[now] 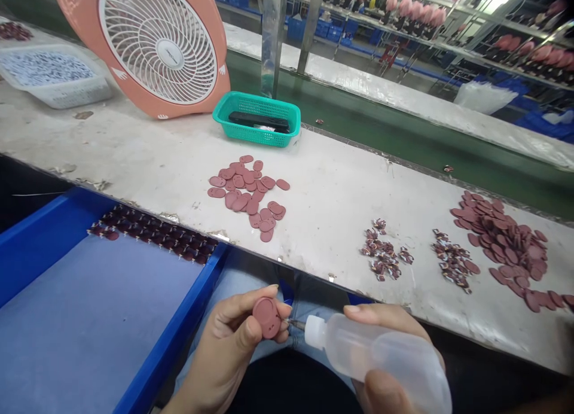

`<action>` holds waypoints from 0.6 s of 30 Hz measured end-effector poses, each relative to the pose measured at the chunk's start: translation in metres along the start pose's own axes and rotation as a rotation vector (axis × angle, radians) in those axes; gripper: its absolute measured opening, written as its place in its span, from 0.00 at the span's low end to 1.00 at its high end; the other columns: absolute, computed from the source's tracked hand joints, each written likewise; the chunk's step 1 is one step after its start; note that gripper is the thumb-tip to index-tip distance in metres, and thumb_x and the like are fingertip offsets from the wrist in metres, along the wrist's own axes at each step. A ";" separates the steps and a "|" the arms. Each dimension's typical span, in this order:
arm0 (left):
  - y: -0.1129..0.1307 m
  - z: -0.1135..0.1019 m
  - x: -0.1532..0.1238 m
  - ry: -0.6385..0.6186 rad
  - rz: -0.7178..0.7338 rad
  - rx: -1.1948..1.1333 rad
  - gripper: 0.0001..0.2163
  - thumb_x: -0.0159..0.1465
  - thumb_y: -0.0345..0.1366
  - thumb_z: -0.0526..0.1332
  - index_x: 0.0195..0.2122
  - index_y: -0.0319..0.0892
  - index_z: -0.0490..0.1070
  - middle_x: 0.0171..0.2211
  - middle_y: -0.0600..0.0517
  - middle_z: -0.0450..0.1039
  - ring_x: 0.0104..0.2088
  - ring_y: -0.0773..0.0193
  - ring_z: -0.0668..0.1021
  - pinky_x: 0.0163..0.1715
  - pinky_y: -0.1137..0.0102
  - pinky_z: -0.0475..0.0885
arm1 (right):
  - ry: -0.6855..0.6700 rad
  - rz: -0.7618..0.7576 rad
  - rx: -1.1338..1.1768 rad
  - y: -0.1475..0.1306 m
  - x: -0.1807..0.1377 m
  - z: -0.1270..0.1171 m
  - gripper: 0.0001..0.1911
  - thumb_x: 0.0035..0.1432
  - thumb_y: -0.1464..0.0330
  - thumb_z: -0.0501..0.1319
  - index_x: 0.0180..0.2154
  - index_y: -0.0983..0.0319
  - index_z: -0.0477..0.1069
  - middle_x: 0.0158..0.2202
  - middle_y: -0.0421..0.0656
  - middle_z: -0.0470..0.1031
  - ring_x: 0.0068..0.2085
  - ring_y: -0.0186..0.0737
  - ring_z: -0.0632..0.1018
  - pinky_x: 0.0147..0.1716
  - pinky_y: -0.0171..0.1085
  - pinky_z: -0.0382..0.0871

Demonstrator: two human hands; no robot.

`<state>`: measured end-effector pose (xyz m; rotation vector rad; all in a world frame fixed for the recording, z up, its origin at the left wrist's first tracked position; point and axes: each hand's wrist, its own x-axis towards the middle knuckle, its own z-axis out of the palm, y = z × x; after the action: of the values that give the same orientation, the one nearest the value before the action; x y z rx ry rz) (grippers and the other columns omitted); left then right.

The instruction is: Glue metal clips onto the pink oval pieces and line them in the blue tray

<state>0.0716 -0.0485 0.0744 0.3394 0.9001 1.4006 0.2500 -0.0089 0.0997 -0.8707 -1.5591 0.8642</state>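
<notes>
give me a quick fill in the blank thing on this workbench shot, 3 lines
1. The left hand pinches an oval piece while the right hand aims the needle tip of a clear squeeze ____ at it.
2. The tray to the left of the hands is coloured ____.
3. The green basket on the bench stands beside a pink ____.

Missing words: bottle; blue; fan
</notes>
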 end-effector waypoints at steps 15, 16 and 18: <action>0.018 0.015 0.009 0.306 0.115 -0.044 0.18 0.42 0.45 0.79 0.34 0.46 0.85 0.28 0.50 0.85 0.25 0.64 0.82 0.25 0.76 0.80 | 0.001 0.527 0.527 0.031 0.102 -0.002 0.27 0.61 0.45 0.49 0.48 0.56 0.70 0.25 0.39 0.72 0.23 0.37 0.74 0.20 0.35 0.71; 0.019 0.012 0.012 0.306 0.129 -0.046 0.17 0.42 0.45 0.79 0.33 0.46 0.85 0.28 0.50 0.85 0.25 0.64 0.82 0.25 0.76 0.80 | -0.056 0.499 0.411 0.041 0.124 0.001 0.25 0.60 0.49 0.51 0.53 0.55 0.67 0.33 0.41 0.77 0.30 0.39 0.78 0.30 0.38 0.76; 0.022 0.007 0.018 0.321 0.144 -0.051 0.17 0.41 0.43 0.80 0.32 0.46 0.85 0.28 0.51 0.85 0.24 0.64 0.83 0.24 0.76 0.81 | -0.098 0.458 0.290 0.064 0.161 0.010 0.23 0.58 0.58 0.59 0.53 0.56 0.67 0.44 0.44 0.78 0.43 0.42 0.80 0.46 0.43 0.76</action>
<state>0.0595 -0.0257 0.0876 0.1434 1.1161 1.6375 0.2243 0.1622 0.1149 -0.9986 -1.2878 1.4410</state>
